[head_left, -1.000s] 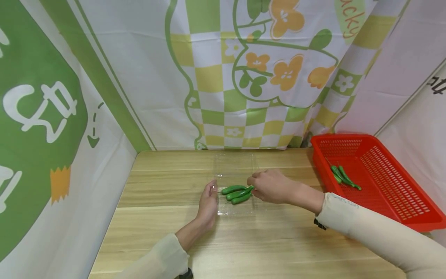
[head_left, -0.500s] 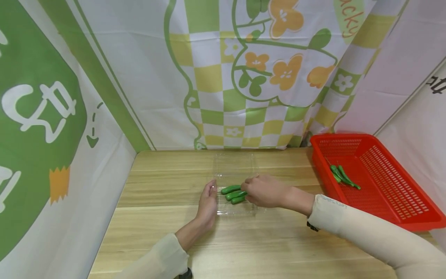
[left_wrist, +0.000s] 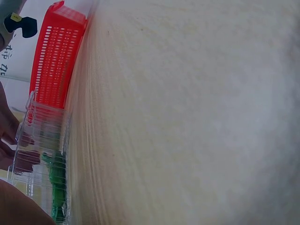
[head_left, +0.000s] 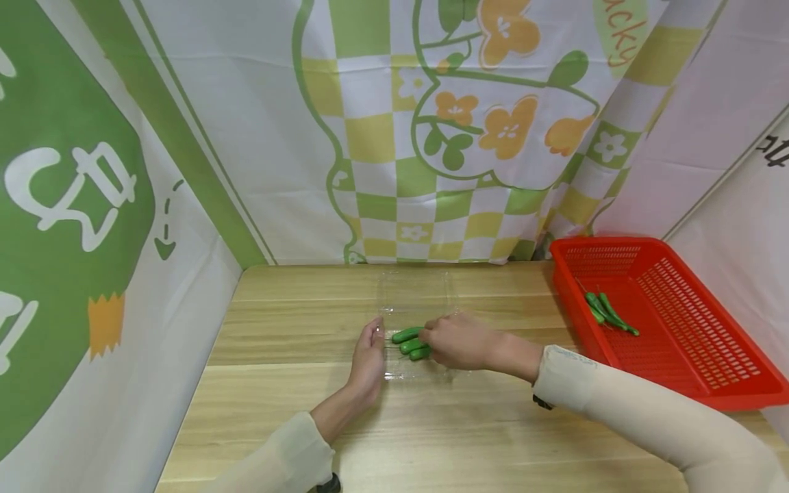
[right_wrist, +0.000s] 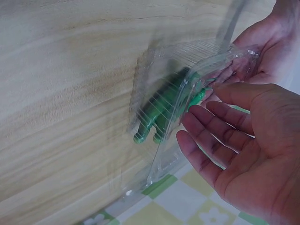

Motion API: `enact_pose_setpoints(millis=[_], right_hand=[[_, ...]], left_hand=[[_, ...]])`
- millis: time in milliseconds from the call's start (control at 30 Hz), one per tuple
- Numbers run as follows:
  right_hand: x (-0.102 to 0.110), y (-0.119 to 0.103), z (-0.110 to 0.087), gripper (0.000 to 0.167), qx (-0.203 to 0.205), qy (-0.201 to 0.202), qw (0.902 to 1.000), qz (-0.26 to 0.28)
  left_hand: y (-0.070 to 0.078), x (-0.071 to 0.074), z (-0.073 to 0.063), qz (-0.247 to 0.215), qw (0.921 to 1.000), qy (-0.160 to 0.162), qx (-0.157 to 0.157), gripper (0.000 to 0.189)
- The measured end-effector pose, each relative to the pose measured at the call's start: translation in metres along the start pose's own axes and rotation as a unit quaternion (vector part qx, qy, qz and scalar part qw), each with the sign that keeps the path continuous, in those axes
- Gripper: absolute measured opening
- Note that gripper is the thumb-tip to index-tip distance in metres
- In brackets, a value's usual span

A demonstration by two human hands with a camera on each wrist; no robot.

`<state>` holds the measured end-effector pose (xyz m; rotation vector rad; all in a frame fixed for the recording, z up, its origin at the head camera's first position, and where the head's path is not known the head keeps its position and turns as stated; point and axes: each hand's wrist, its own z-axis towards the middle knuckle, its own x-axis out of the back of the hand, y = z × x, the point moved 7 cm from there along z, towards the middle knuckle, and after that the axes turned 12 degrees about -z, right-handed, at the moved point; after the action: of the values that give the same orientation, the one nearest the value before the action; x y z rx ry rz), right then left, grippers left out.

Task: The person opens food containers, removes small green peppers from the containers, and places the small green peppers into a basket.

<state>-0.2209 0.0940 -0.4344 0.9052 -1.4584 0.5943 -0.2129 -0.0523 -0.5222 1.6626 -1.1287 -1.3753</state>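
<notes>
Several green chili peppers lie side by side in a clear plastic clamshell box, whose lid is folded back away from me. My left hand grips the box's left rim, thumb at the edge. Over the right ends of the peppers hovers my right hand, hiding those ends. In the right wrist view the right hand has its fingers loosely bent and apart from the thumb; whether the tips touch a pepper cannot be told.
A red perforated basket stands on the right of the wooden table, with several green chilies inside near its left wall. Printed cloth hangs behind the table, and more cloth borders both sides.
My right hand has shifted left and slightly toward me, from the stem ends onto the peppers, covering more of them. The left hand and the box have stayed put.
</notes>
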Motion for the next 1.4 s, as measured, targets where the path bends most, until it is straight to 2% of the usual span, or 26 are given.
enact_pose_setpoints(millis=[600, 1033, 1400], right_hand=[[-0.02, -0.005, 0.01, 0.01, -0.001, 0.025, 0.9996, -0.015], [-0.039, -0.004, 0.018, 0.01, -0.012, -0.007, 0.9999, -0.01], [-0.042, -0.007, 0.022, 0.011, -0.005, 0.027, 0.9993, -0.027]], left_hand=[[-0.001, 0.002, 0.0, 0.007, 0.9999, 0.012, -0.003, 0.05], [0.0, 0.001, 0.0, 0.003, 0.9999, 0.012, -0.002, 0.049], [-0.001, 0.001, -0.001, 0.006, 0.9998, 0.018, -0.006, 0.049]])
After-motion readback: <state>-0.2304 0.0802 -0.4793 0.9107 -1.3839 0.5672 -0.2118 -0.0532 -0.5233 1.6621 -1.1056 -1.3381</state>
